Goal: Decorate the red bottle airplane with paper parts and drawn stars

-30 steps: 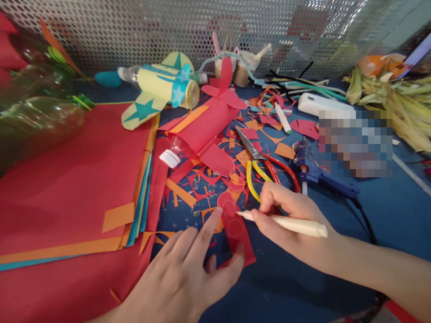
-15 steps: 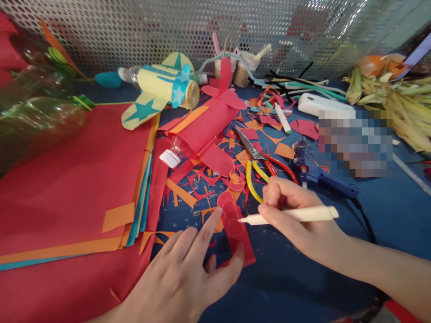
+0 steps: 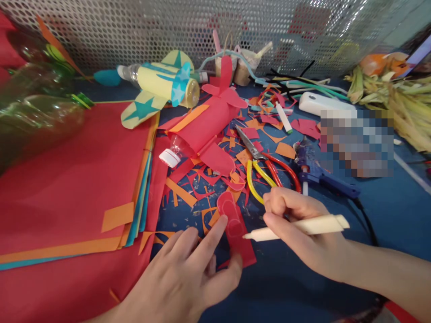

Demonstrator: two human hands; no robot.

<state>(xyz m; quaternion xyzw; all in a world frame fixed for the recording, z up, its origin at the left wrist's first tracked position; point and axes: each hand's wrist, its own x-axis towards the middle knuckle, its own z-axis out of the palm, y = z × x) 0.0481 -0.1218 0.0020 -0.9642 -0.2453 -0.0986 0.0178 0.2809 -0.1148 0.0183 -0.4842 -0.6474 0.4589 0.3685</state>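
Observation:
A narrow red paper strip (image 3: pixel 235 229) with pale drawn outlines lies on the blue table. My left hand (image 3: pixel 188 278) rests on it, fingers spread, forefinger and thumb pressing its left edge and lower end. My right hand (image 3: pixel 299 229) grips a cream-coloured pen (image 3: pixel 299 227), whose tip touches the strip's right side near the middle. Just above my right hand lie scissors (image 3: pixel 266 163) with red and yellow handles.
A red bottle-plane (image 3: pixel 205 125) and a yellow-and-teal one (image 3: pixel 161 85) lie behind. Stacked coloured paper sheets (image 3: pixel 74 179) fill the left. Paper scraps litter the middle; a blue glue gun (image 3: pixel 319 177), a white marker (image 3: pixel 283 119) and husks (image 3: pixel 397 103) sit right. A mesh wall closes the back.
My right hand has drawn the pen tip down along the strip's right side, from near its rounded top to its middle. My left forefinger slid slightly onto the strip.

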